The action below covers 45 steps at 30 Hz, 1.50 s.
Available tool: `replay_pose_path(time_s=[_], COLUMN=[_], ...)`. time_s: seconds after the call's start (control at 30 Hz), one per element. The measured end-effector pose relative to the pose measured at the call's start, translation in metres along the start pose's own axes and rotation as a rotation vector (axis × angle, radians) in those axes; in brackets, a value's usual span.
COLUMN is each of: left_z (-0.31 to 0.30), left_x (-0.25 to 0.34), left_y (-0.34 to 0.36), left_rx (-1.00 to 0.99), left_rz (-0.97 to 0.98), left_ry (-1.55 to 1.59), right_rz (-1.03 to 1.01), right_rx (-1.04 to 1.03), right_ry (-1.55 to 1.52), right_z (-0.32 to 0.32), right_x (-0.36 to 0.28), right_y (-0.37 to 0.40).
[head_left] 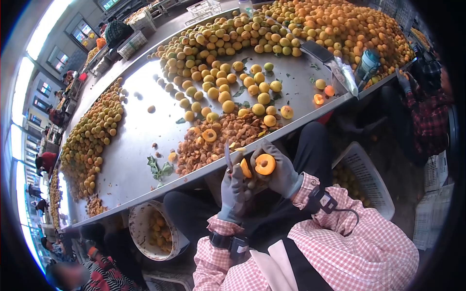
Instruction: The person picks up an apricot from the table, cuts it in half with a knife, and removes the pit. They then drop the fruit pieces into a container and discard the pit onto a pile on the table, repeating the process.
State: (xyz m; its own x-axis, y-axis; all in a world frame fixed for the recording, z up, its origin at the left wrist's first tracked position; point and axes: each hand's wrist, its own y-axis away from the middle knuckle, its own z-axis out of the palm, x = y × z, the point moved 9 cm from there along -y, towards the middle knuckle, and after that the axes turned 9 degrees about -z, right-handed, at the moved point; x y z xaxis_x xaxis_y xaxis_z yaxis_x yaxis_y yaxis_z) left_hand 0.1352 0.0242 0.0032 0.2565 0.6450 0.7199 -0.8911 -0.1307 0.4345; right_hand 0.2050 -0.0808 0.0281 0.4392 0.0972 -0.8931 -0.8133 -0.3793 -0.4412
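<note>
Both my hands wear grey gloves and are close together just off the table's near edge. My left hand (233, 192) is closed around a small knife (228, 156), its blade pointing up; an orange apricot half (246, 169) also sits at its fingers. In my right hand (284, 173) is another apricot half (265, 164), its cut face toward me with a dark hollow or pit in the middle. Right beyond the hands, a heap of brown apricot pits (208, 145) lies along the edge, with a cut apricot piece (209, 135) on top.
Whole apricots (223, 82) spread over the metal table (141, 140), piled high at the back right. A phone (316, 50) and a teal bottle (367, 65) lie to the right. Below are a white bucket (141, 228) of fruit and a crate (374, 182). Other people sit at both sides.
</note>
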Motion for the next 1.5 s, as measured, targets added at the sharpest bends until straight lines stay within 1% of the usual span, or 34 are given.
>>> replay_pose_path(time_s=[0.03,0.07,0.1,0.13,0.17,0.2,0.23,0.27,0.33,0.37,0.4,0.47,0.53,0.6,0.63,0.67,0.73,0.77,0.83,0.87,0.93,0.97,1.0,1.03,1.07,1.1,1.13,1.17,1.2,1.27,1.3,1.37,1.47,1.5], left_z=[-0.024,-0.044,-0.05,-0.053,-0.06,-0.06,-0.059,-0.059,-0.034,-0.039,-0.037,-0.016,-0.014,-0.002,-0.001,-0.004,0.001,0.001,-0.005,-0.001,-0.025,-0.029,-0.037,-0.034,-0.029,-0.028,-0.015,-0.003,-0.002,-0.005,-0.001,-0.023,-0.028,-0.026], left_x=[-0.008,-0.005,0.004,0.011,0.011,0.019,0.027,0.027,0.036,0.032,0.034,0.037,0.035,0.029,0.026,0.024,0.028,0.026,0.033,0.035,0.036,0.035,0.034,0.033,0.03,0.031,0.032,0.032,0.031,0.037,0.039,0.033,0.039,0.043], left_y=[-0.016,-0.022,-0.019,-0.015,-0.016,-0.014,-0.011,-0.008,0.007,0.005,0.011,0.025,0.025,0.027,0.028,0.028,0.031,0.032,0.033,0.031,0.024,0.023,0.021,0.019,0.018,0.019,0.021,0.026,0.027,0.027,0.027,0.021,0.024,0.029], left_rx=[0.112,0.056,0.119,0.184,0.184,0.196,0.209,0.211,0.03,-0.012,-0.004,-0.132,-0.162,-0.298,-0.302,-0.3,-0.45,-0.45,-0.232,-0.233,0.069,0.077,0.074,-0.062,-0.196,-0.198,-0.324,-0.447,-0.442,-0.309,-0.31,-0.005,-0.075,-0.082], left_rz=[0.059,0.088,0.095,0.101,0.095,0.175,0.256,0.253,0.178,0.167,0.166,0.137,0.134,0.125,0.097,0.099,0.148,0.149,0.249,0.251,0.259,0.219,0.222,0.225,0.226,0.225,0.211,0.197,0.196,0.314,0.313,0.247,0.293,0.319], left_ry=[0.032,-0.171,-0.315,-0.46,-0.462,-0.552,-0.64,-0.639,-0.195,-0.099,-0.098,0.088,0.112,0.086,0.078,0.078,0.247,0.247,0.127,0.127,0.384,0.432,0.431,0.408,0.384,0.384,0.351,0.317,0.317,0.289,0.287,0.409,0.374,0.346], right_rz=[0.328,0.653,0.768,0.769,0.784,0.798,0.813,0.817,0.881,0.949,0.955,1.12,1.194,1.191,1.309,1.31,1.176,1.177,1.082,1.08,0.719,0.717,0.801,0.888,0.888,1.061,1.229,1.22,1.224,1.114,1.112,0.969,0.987,0.987], right_rx=[0.044,0.085,0.084,0.088,0.002,-0.087,-0.087,-0.087,-0.203,-0.216,-0.221,-0.401,-0.453,-0.527,-0.55,-0.553,-0.561,-0.561,-0.509,-0.511,-0.423,-0.423,-0.412,-0.398,-0.396,-0.433,-0.468,-0.458,-0.459,-0.266,-0.264,-0.273,-0.412,-0.411], right_ry=[-0.582,-1.168,-1.239,-1.24,-1.276,-1.31,-1.157,-1.157,-1.094,-1.134,-1.137,-1.01,-0.997,-1.146,-1.313,-1.313,-1.324,-1.323,-1.092,-1.091,-0.459,-0.46,-0.595,-0.732,-0.732,-0.987,-1.245,-1.201,-1.203,-1.01,-1.011,-0.724,-0.866,-0.864], right_z=[0.008,0.029,0.031,0.026,0.027,0.031,0.029,0.029,0.035,0.041,0.044,0.058,0.068,0.082,0.086,0.088,0.09,0.089,0.083,0.085,0.062,0.063,0.067,0.072,0.07,0.079,0.087,0.086,0.088,0.077,0.078,0.066,0.067,0.065], right_x=[0.024,0.033,0.028,0.026,0.02,0.014,0.018,0.022,0.033,0.036,0.037,0.041,0.013,-0.013,-0.023,-0.021,-0.02,-0.022,-0.015,-0.015,0.002,0.0,-0.001,-0.003,-0.002,-0.006,-0.015,-0.015,-0.016,-0.002,-0.004,-0.002,-0.013,-0.014], right_y=[0.009,0.022,0.027,0.027,0.029,0.031,0.036,0.04,0.057,0.067,0.075,0.106,0.115,0.121,0.128,0.13,0.127,0.127,0.119,0.119,0.093,0.093,0.098,0.103,0.104,0.116,0.126,0.127,0.13,0.12,0.117,0.102,0.111,0.11])
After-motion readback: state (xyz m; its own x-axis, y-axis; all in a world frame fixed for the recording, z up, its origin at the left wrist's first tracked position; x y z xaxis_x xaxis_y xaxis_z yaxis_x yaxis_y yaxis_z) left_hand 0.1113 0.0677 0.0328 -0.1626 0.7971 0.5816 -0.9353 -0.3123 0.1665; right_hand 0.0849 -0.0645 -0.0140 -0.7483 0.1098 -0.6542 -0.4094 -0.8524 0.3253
